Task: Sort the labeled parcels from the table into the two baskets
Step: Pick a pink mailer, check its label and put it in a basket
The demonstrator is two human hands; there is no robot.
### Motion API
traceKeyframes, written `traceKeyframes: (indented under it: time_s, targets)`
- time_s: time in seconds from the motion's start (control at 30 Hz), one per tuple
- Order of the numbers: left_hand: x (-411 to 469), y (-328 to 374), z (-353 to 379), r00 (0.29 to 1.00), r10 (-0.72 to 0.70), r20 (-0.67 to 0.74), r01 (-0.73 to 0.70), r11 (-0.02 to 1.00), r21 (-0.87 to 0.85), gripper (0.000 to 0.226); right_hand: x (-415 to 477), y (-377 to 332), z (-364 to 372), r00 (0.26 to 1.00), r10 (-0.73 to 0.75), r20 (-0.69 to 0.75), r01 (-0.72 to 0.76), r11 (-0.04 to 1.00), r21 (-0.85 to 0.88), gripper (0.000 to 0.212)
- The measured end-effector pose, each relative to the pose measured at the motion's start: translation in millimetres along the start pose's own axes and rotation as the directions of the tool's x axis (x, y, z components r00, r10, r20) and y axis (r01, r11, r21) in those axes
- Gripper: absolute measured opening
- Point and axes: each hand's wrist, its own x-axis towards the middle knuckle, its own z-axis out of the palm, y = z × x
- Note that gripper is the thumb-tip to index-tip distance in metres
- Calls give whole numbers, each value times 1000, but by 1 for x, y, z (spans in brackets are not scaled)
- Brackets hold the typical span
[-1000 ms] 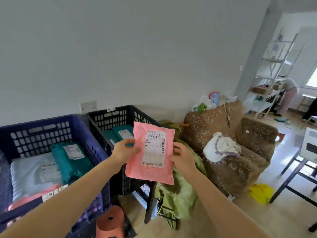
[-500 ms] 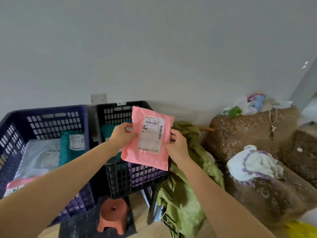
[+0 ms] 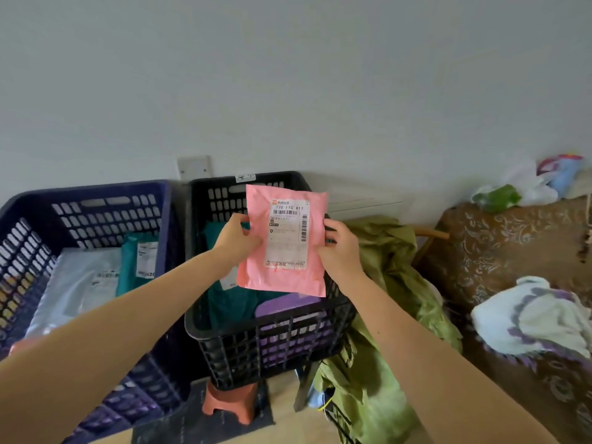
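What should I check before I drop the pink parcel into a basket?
1. The left hand and right hand both grip the pink parcel: ok.
2. The label faces the camera, top line readable: ok.
3. The parcel is held over the black basket: ok.
4. Room remains above the teal parcel and purple parcel inside: ok.
5. The label's code matches this basket: cannot tell.

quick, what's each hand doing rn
Left hand: grips the left edge of the pink parcel, held over the black basket.
Right hand: grips the parcel's right edge.
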Motion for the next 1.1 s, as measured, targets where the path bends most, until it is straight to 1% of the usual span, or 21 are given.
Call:
traceKeyframes:
  time_s: [0.13,0.2,0.27,0.33,0.43,0.5,0.57,0.6,0.7,0.73,0.83,0.87,0.93,1.0,1.03,1.1]
  targets:
    - [26,-22,2,999,-46,-1,46,998,53,47,21,18,28,995,70,68,-68,997,-30,48]
    - [35,-34,3,995,-94,25,91,991,97,48,29,28,39,985,130,112,-124,991,-59,51]
    - [40,-46,3,986,-153,71,142,979,148,53,34,40,47,962,210,176,-200,977,-73,57]
    - [44,-57,4,971,-214,112,188,960,206,62,37,49,53,915,308,259,-299,951,-75,62]
    - [49,-72,6,954,-263,143,211,930,301,66,43,63,65,818,446,363,-433,893,-122,67]
    - [52,-83,11,942,-294,163,214,899,382,72,49,72,74,749,506,427,-483,859,-170,60]
    - [53,-94,18,931,-328,160,218,851,477,74,55,77,80,673,552,493,-514,828,-225,47]
    - [54,-99,21,929,-340,147,221,828,516,72,58,79,82,644,567,514,-512,818,-262,41]
    - [51,-107,29,921,-371,121,256,810,528,53,69,82,86,578,595,558,-484,801,-353,33]
    - [51,-109,30,922,-366,126,247,807,536,54,72,85,87,557,601,574,-472,797,-376,31]
    - [49,-114,34,916,-370,158,199,758,621,71,79,94,93,495,611,618,-456,788,-414,32]
    - [47,-115,35,909,-385,163,204,749,630,74,80,97,95,480,614,626,-445,786,-430,30]
    - [45,-116,38,897,-404,179,208,742,637,71,83,103,97,454,619,640,-373,785,-494,25]
    - [43,-120,41,895,-404,188,199,741,642,59,85,108,99,424,636,645,-294,770,-566,24]
    - [41,-122,42,897,-401,186,194,735,650,57,85,111,101,408,644,647,-269,762,-589,24]
    - [38,-127,46,891,-417,180,202,719,665,70,83,117,105,372,657,656,-243,751,-614,23]
